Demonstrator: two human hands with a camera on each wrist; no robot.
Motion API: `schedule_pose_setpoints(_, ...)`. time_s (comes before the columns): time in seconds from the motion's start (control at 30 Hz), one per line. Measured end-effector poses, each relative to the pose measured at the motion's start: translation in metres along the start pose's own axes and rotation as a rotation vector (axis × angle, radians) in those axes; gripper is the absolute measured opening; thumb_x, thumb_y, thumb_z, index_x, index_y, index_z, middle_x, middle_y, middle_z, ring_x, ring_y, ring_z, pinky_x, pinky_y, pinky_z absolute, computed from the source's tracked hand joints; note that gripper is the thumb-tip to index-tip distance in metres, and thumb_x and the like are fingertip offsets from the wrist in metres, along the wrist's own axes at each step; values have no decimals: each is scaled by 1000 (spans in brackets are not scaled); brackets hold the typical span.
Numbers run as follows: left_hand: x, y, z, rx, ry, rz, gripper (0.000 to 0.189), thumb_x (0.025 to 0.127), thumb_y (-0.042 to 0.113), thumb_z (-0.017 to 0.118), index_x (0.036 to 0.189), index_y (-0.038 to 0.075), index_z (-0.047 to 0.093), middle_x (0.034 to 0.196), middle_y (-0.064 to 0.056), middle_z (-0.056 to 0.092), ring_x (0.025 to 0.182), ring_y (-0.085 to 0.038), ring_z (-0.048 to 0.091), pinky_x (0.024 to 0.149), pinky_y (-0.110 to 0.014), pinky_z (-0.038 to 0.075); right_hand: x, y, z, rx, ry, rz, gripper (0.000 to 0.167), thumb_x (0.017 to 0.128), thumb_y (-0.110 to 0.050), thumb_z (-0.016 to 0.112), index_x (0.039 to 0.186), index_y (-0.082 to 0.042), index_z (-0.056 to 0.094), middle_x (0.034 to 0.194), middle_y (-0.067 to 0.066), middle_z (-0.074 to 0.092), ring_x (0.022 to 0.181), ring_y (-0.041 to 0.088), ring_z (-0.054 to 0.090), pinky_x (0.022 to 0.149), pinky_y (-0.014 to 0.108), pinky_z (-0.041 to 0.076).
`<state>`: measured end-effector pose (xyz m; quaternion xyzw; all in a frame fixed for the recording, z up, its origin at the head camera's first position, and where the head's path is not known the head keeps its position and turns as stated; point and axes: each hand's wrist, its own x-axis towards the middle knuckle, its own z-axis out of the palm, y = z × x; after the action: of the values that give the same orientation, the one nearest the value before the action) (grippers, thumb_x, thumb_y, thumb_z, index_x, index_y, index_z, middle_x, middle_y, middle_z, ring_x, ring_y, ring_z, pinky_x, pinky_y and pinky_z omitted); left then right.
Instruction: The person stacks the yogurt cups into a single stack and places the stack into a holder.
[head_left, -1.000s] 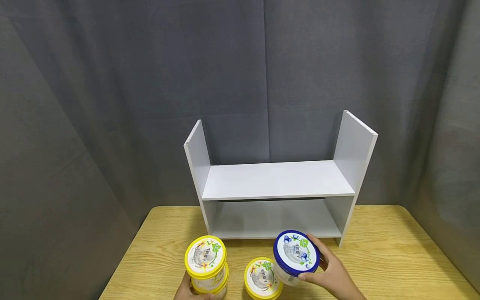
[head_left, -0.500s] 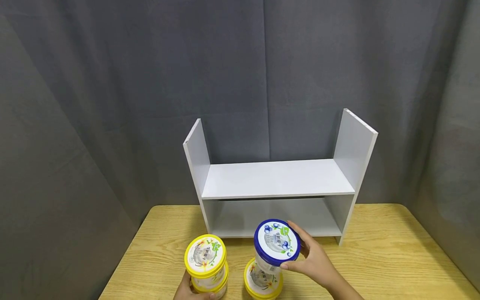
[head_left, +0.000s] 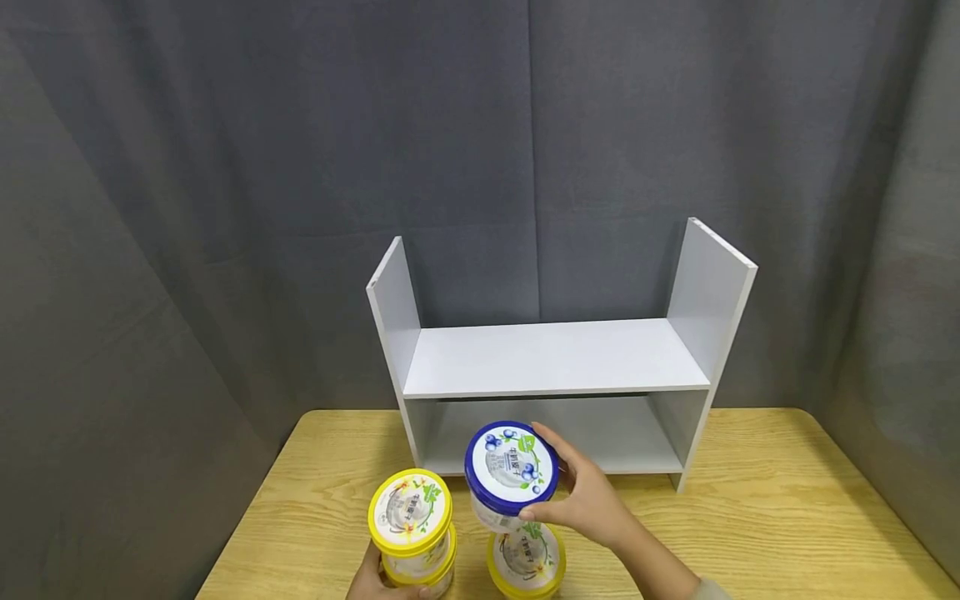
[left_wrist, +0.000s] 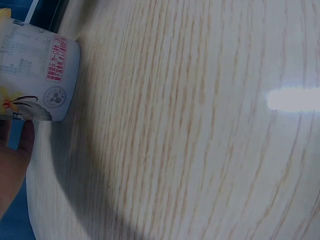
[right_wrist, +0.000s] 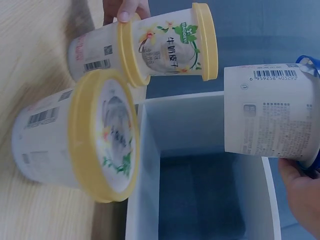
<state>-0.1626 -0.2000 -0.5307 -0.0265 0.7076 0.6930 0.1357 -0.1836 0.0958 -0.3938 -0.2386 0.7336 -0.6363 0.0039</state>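
My right hand grips a clear-sided tub with a blue lid, thumb and fingers on either side of the lid. It is held in the air, its white, barcoded side showing in the right wrist view. At the left, two yellow-lidded tubs are stacked: an upper tub on a lower tub. My left hand holds the lower one near the table. A separate yellow-lidded tub stands to the right of the stack, its far edge partly covered by the blue-lidded tub.
A white two-tier shelf with tall side panels stands behind the tubs on the wooden table. Grey curtains hang behind and at both sides.
My right hand has carried the blue-lidded tub leftward and somewhat up, past the separate yellow-lidded tub towards the stack. The left hand has stayed on the lower tub.
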Motion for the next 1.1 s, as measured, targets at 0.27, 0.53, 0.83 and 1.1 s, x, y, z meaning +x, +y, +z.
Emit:
schedule_pose_setpoints(0.27,1,-4,0,-9,-9,37,95,63,12,76,130,2,10,117,-21,39,99,-28,50,82,-40,44,19,-7,13,72,-59,-27,91,61,-13,78,134,-4,25,126,17,38,105,29,46,85,27,43)
schedule_pose_setpoints(0.53,-1,-4,1,-15,-27,67,94,61,18,77,127,1,12,114,-22,40,97,-28,51,82,-40,44,34,-10,27,97,-117,-34,91,62,-16,78,134,-4,24,126,13,39,107,26,46,91,33,38)
schedule_pose_setpoints(0.83,-2,-1,2,44,19,27,92,63,16,76,129,1,14,117,-19,41,99,-28,49,83,-40,43,44,-8,40,56,-134,-17,89,62,-17,78,134,-6,26,127,14,39,109,27,44,93,38,35)
schedule_pose_setpoints(1.1,-3,-3,2,114,38,62,90,64,19,75,129,2,15,118,-19,39,100,-28,49,84,-40,43,53,-7,49,36,-143,-10,90,62,-22,78,134,-4,27,129,11,38,112,24,42,95,36,33)
